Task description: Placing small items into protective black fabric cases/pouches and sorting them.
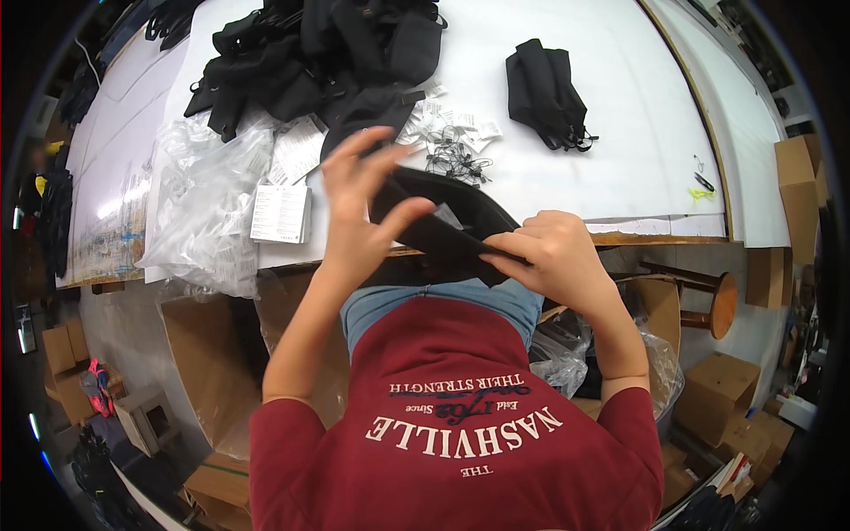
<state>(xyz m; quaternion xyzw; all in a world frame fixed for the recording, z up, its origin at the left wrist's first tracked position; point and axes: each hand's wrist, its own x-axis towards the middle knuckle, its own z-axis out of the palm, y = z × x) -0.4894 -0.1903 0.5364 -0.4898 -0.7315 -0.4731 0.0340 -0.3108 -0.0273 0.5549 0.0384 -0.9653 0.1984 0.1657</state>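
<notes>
Cloth (427,235), black, is at the near edge of the table (642,106). My right hand (562,259) pinches its rim, thumb against fingers. My left hand (356,205), blurred, is spread wide over the cloth's other end; I cannot tell whether it touches. Beyond lie white tags (432,120), dark cords (456,161) and a black pile (354,49).

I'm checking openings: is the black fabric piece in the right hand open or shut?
Open: the black fabric piece gapes, edges apart, a small grey patch showing between them.
</notes>
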